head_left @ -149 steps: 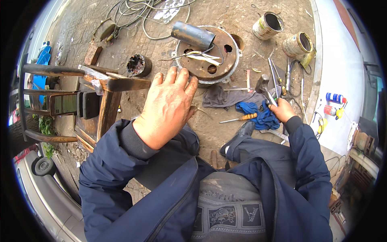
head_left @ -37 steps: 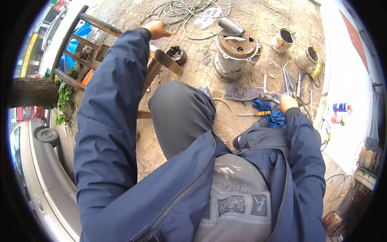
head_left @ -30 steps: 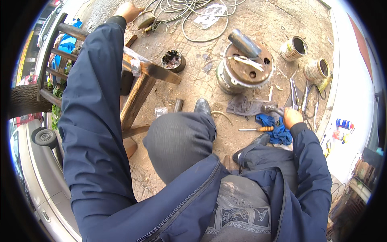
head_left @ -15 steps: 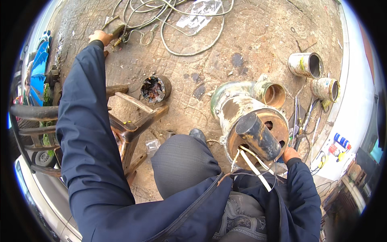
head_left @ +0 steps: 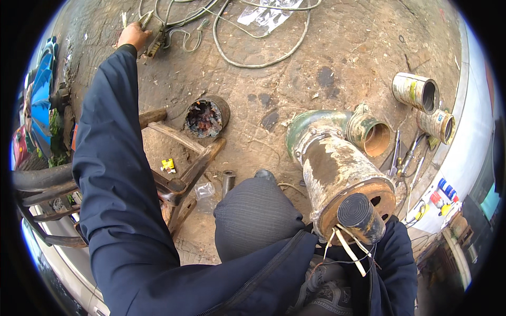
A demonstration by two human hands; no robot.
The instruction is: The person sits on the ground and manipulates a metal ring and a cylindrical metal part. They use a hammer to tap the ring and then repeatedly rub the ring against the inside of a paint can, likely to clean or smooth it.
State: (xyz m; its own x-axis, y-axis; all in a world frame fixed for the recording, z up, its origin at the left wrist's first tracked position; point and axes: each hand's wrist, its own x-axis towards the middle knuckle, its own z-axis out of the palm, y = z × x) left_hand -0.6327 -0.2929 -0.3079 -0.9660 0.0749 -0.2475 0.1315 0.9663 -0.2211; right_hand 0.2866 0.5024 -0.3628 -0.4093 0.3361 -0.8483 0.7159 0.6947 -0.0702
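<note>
My left hand is stretched to the upper left, its fingers closed around something I cannot make out among cable and pale scraps. A corroded green-and-white pump housing with a side outlet sits close beside my right knee. On its rusty, holed end plate rests a black cylinder, with white wires hanging below. My right hand is hidden behind the housing; only its sleeve shows at lower right. Below my left hand is a blackened can full of burnt debris.
A worn wooden chair lies left under my arm. Coiled cable and a plastic bag lie ahead. At right are two tins, hand tools and spray cans. A car stands at lower left.
I have leaned forward, bringing the pump closer in view. My left hand has reached out past the chair and closed. My right hand, earlier holding a hammer, has gone out of sight.
</note>
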